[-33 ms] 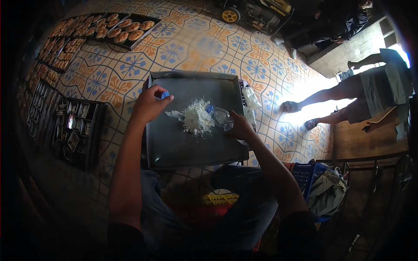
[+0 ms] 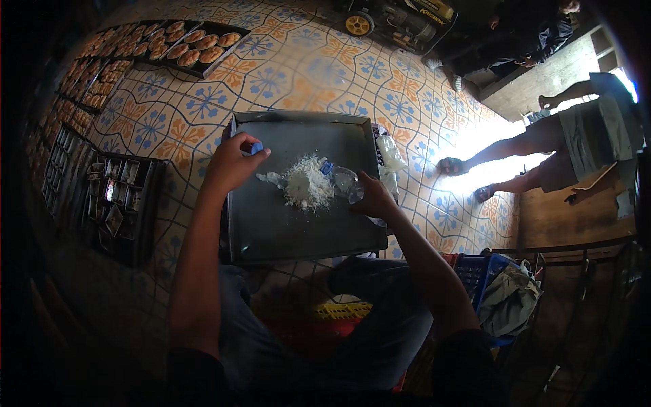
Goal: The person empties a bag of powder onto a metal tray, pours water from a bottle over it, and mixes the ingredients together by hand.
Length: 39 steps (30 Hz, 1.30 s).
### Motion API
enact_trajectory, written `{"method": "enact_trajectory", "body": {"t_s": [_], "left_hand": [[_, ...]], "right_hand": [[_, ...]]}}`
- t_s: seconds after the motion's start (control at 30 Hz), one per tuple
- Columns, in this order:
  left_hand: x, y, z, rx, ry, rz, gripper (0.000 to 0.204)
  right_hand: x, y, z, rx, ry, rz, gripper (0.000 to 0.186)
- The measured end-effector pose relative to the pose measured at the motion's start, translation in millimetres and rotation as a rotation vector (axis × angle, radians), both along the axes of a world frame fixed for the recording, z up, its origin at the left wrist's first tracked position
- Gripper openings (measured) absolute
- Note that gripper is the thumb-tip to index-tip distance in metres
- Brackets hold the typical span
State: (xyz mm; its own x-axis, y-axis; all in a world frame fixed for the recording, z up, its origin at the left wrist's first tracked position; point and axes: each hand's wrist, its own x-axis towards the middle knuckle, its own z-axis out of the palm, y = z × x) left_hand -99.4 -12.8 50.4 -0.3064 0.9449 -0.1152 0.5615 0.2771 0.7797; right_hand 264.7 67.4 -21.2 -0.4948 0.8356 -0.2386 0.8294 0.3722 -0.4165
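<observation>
A shallow square metal tray (image 2: 271, 230) sits in front of me, with a loose pile of white powder (image 2: 305, 186) at its middle and a pale smear to the left of it. My left hand (image 2: 237, 159) is at the tray's upper left, fingers closed on a small blue object (image 2: 255, 148), possibly a cap. My right hand (image 2: 371, 197) grips a clear plastic bottle (image 2: 346, 180) lying tilted toward the powder, its blue-ringed neck over the pile's right side.
Baked goods in black trays (image 2: 193, 51) and metal moulds (image 2: 115, 210) are at left. Wheeled yellow-black equipment (image 2: 393, 24) stands behind. A standing person (image 2: 569, 136) is at right, another (image 2: 529, 34) beyond. A blue crate (image 2: 488, 285) and white bags (image 2: 388, 152) are beside me.
The standing person's arm at the right has shifted slightly. The bottle in my right hand looks very slightly changed in angle or shape; my left hand stays in place.
</observation>
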Motion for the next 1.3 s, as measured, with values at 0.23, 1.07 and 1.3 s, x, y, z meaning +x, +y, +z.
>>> {"method": "enact_trajectory", "body": {"t_s": [0.23,1.07,1.3], "left_hand": [[-4.6,-0.5,-7.5,0.053,0.017,-0.017,0.036],[-0.8,-1.5,-2.3,0.036,0.01,-0.035,0.032],[13.5,6.4,-2.5,0.002,0.005,-0.066,0.033]], "right_hand": [[1.9,-6.7,21.8,-0.002,0.18,0.006,0.09],[143.7,-3.7,26.1,-0.044,0.666,-0.54,0.065],[177.3,0.9,-46.0,-0.132,0.637,-0.632,0.062]]}}
